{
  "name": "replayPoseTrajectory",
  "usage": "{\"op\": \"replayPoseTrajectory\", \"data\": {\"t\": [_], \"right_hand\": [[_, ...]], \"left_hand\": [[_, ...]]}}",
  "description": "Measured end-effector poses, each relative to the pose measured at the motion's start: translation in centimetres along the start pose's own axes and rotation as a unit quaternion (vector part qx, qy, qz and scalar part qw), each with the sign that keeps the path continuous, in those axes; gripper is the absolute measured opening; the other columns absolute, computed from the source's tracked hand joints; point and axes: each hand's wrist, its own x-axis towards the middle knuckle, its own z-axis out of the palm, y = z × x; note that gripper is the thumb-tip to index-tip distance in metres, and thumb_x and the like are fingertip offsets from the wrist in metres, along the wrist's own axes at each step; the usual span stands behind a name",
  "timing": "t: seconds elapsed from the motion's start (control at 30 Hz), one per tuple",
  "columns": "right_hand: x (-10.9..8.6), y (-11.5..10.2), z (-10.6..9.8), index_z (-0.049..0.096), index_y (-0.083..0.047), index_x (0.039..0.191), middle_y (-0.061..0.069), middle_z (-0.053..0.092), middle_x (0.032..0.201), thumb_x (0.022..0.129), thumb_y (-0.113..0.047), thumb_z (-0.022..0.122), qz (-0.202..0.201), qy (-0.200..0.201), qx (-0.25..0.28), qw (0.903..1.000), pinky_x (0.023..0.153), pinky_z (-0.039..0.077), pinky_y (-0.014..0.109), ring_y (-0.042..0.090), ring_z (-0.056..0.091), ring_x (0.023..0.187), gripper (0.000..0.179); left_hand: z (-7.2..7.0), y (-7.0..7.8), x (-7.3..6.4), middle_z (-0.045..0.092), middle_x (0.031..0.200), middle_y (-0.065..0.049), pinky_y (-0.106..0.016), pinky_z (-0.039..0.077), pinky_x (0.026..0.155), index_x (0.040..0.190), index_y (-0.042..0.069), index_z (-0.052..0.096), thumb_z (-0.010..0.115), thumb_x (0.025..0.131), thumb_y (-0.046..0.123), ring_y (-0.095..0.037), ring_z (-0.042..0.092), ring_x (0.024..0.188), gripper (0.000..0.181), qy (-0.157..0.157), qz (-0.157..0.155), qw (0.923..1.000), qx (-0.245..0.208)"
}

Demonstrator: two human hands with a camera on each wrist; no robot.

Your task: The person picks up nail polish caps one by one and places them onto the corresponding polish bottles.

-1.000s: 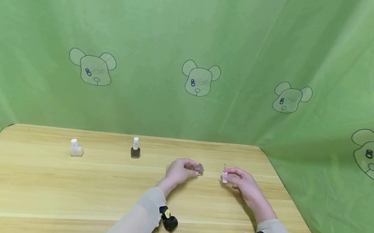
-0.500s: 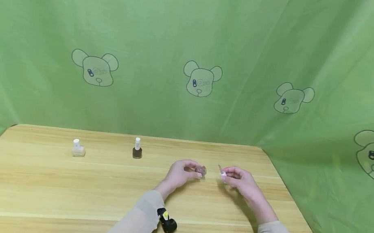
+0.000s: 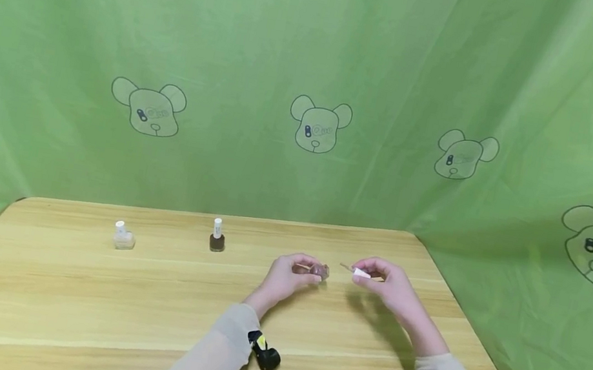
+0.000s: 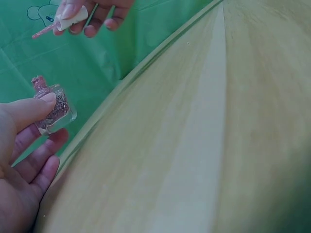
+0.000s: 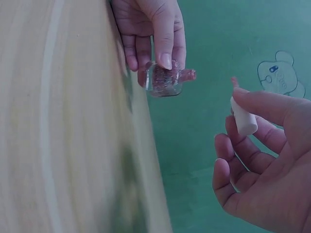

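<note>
My left hand (image 3: pixel 283 278) pinches a small clear nail polish bottle (image 4: pixel 59 109) with pinkish glitter polish inside. Its neck is uncapped and coated with polish; in the right wrist view the bottle (image 5: pixel 165 80) lies tilted, neck toward the right hand. Between thumb and fingers my right hand (image 3: pixel 394 286) holds the white nail polish cap (image 5: pixel 244 119). The brush (image 4: pixel 43 31) on that cap is coated pink and points toward the bottle in the head view. A short gap separates brush and bottle neck.
On the wooden table (image 3: pixel 133 315) a dark nail polish bottle (image 3: pixel 217 242) with a white cap stands left of the hands. Farther left is a clear, pale bottle (image 3: pixel 124 240) with a white cap. Green curtains (image 3: pixel 238 38) hang behind and at the sides.
The cap in my right hand has turned from brush-up to brush pointing left, and the hand has lifted slightly. My left hand has moved slightly right with the bottle and tilted it.
</note>
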Motion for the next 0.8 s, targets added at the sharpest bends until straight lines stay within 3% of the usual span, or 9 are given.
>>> {"op": "replayPoseTrajectory", "data": {"t": [0.27, 0.57, 0.8], "right_hand": [[-0.7, -1.2, 0.2, 0.067, -0.003, 0.110, 0.015, 0.068, 0.103, 0.084, -0.016, 0.074, -0.018, 0.028, -0.063, 0.9975, 0.071, 0.050, 0.024, 0.018, 0.057, 0.087, 0.029], [-0.6, -2.0, 1.0, 0.071, -0.006, 0.101, 0.013, 0.068, 0.099, 0.081, -0.012, 0.076, -0.061, 0.062, -0.142, 0.9860, 0.067, 0.048, 0.020, 0.016, 0.057, 0.084, 0.022], [-0.5, -1.9, 1.5, 0.071, -0.009, 0.099, 0.007, 0.067, 0.094, 0.080, -0.013, 0.077, -0.069, 0.062, -0.161, 0.9826, 0.066, 0.046, 0.020, 0.014, 0.055, 0.081, 0.020]], "left_hand": [[0.2, 0.1, -0.3, 0.073, 0.105, -0.006, -0.021, 0.055, 0.079, 0.106, 0.014, 0.073, 0.080, 0.079, 0.018, -0.014, 0.067, 0.089, 0.029, -0.020, 0.003, 0.9996, 0.019], [0.0, 0.0, 0.0, 0.074, 0.104, -0.006, -0.022, 0.054, 0.078, 0.104, 0.014, 0.074, 0.081, 0.078, 0.018, -0.014, 0.066, 0.086, 0.027, -0.031, 0.011, 0.9991, 0.028], [0.0, -0.1, 0.0, 0.075, 0.102, -0.009, -0.022, 0.055, 0.079, 0.104, 0.013, 0.074, 0.082, 0.076, 0.017, -0.019, 0.068, 0.087, 0.029, -0.033, 0.012, 0.9993, 0.016]]}}
